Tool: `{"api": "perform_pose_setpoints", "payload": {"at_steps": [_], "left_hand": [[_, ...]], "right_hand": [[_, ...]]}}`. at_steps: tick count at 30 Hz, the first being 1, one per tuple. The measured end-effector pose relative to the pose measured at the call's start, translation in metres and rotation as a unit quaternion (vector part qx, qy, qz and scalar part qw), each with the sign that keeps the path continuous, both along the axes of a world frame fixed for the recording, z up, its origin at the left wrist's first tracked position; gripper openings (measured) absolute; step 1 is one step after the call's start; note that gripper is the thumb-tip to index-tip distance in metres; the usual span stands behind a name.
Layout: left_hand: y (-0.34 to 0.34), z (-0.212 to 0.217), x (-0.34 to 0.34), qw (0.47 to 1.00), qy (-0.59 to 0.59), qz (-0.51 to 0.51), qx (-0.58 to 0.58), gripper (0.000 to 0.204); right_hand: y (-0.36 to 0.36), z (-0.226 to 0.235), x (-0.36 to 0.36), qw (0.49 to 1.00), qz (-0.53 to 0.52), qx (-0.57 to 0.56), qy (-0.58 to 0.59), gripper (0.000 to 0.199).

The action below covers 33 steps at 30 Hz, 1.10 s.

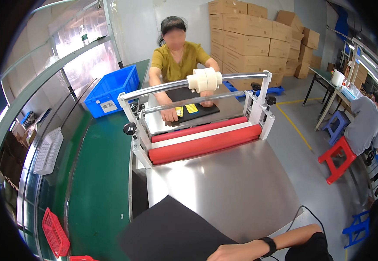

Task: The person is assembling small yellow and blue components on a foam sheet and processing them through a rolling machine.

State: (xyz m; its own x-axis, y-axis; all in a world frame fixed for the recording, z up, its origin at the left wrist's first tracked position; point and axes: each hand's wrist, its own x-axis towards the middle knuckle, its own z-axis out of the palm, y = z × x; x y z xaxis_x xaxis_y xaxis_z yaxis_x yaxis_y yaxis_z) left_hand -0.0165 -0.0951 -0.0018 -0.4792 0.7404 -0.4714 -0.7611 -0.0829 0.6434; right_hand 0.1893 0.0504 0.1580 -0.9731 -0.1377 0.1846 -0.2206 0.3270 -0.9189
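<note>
While the right hand (pixel 237 251) lies at the near edge of the steel table (pixel 223 182), its fingers curl loosely over the near right corner of a black sheet (pixel 171 232), touching it; how firmly it grips I cannot tell, since the lower edge of the view cuts the hand off. A black watch (pixel 268 246) sits on that wrist. No left hand shows.

Flat and dark, the black sheet lies at the near left of the table, with bare steel beyond it. Farther off stands a roller machine with two red rollers (pixel 204 141) in a white frame (pixel 265 104). Across it, a co-worker presses both hands on a black tray (pixel 197 111) carrying small yellow pieces (pixel 189 108). On the left runs a green belt (pixel 102 182) with a blue bin (pixel 113 89) at its far end and a red basket (pixel 55 232) at the near left. Stacked cardboard boxes (pixel 258 35) stand far right.
</note>
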Motion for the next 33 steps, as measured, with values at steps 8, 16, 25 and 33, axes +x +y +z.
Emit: {"api": "perform_pose_setpoints", "payload": {"at_steps": [8,16,25,33], "left_hand": [[0.031,0.018,0.015,0.999,-0.012,-0.039,-0.025,0.023],[0.057,0.040,0.017,0.997,-0.022,-0.070,-0.035,0.016],[0.054,0.057,0.001,0.993,-0.048,-0.101,-0.047,0.010],[0.041,0.027,-0.026,0.991,-0.035,-0.086,-0.096,0.014]], "right_hand": [[0.001,-0.013,0.019,0.998,0.045,-0.005,0.039,0.039],[0.072,-0.033,0.056,0.913,-0.401,0.053,-0.054,0.052],[0.107,-0.075,0.041,0.862,-0.410,-0.239,-0.181,0.067],[0.124,-0.073,0.040,0.759,-0.605,-0.225,-0.086,0.046]]}}
